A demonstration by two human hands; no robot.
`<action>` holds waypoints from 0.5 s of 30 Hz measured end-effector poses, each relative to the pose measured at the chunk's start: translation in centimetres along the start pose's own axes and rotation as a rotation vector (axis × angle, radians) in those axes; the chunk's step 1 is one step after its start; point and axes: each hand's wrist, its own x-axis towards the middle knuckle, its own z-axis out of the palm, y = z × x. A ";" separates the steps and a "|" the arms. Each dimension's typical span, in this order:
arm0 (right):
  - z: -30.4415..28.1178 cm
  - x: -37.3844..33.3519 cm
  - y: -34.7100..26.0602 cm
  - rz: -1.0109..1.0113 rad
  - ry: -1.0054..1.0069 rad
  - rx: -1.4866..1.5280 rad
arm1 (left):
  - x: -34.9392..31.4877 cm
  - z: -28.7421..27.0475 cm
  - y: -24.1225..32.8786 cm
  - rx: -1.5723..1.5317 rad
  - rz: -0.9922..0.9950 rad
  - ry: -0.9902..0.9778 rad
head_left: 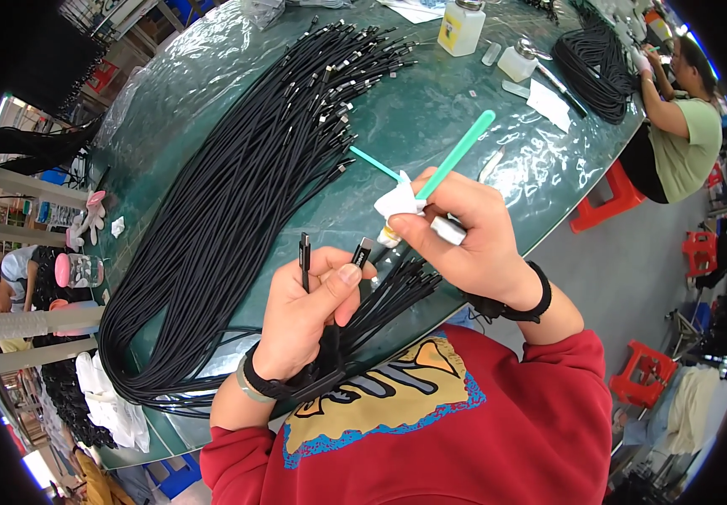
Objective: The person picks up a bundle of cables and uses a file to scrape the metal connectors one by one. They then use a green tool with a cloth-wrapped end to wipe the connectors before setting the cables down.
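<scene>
My left hand (300, 307) is closed, pinching a black cable plug (362, 252) between thumb and fingers. A second black cable plug (305, 263) stands up between its other fingers. Just to the right, my right hand (477, 240) grips a green plastic stick (462, 151) together with a crumpled white cloth (399, 201). A small silver-white piece (447, 230) shows at its fingers; its kind is unclear. Below the hands lies a bunch of black cable ends (397, 295). A large bundle of black cables (203, 202) with metal plug tips curves across the table on the left.
On the green table (431, 109) stand two bottles, one yellow-labelled (462, 32) and one with a metal top (516, 62). Coiled black cables (595, 71) lie at the far right. A person in a light-green shirt (690, 126) sits beyond, near a red stool (607, 200).
</scene>
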 end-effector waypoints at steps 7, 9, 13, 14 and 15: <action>0.1 0.4 0.9 0.014 0.122 -0.050 | 0.6 0.3 -0.2 0.039 -0.054 -0.085; -0.1 0.3 1.2 0.044 0.139 -0.065 | 1.0 0.3 -0.5 0.043 -0.051 -0.097; -1.3 -0.2 0.8 0.095 0.190 -0.069 | 2.7 1.4 -2.3 0.228 -0.116 -0.118; -1.5 -0.3 0.4 0.125 0.209 -0.045 | 3.0 1.4 -2.7 0.168 -0.105 -0.057; -1.7 -0.5 0.1 0.155 0.227 -0.020 | 3.2 1.4 -3.1 0.107 -0.093 0.005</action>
